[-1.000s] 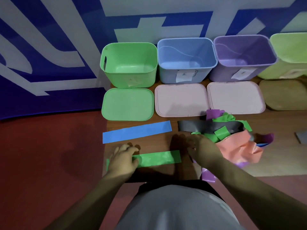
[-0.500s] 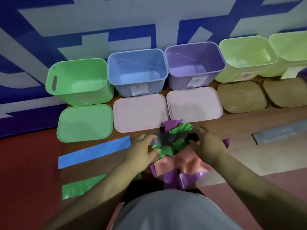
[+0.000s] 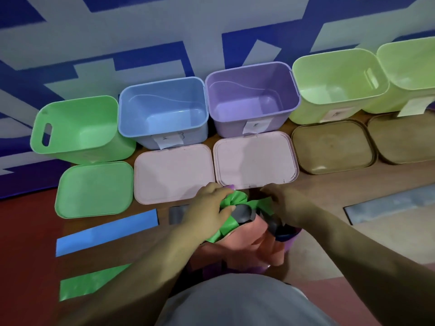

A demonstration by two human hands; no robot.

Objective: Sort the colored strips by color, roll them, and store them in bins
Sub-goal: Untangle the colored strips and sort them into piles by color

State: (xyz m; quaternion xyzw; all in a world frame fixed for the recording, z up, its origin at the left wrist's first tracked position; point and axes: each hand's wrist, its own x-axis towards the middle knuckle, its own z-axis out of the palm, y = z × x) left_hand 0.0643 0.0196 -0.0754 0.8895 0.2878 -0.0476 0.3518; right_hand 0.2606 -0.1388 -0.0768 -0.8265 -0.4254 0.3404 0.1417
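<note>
A tangled pile of strips lies on the wooden floor in front of me: salmon, green, dark grey and purple. My left hand grips a crumpled green strip at the pile's top. My right hand holds the same green strip's other end, beside a dark grey strip. A blue strip and a green strip lie flat at the left. Empty bins stand along the wall: green, blue, purple and two yellow-green.
Lids lie in front of the bins: a green lid, two pink lids and two brown lids. A grey strip lies flat at the right. A blue and white wall stands behind the bins.
My left hand left the flat green strip and moved right to the pile. Both hands now hold the crumpled green strip at the pile's top. The view shifted right.
</note>
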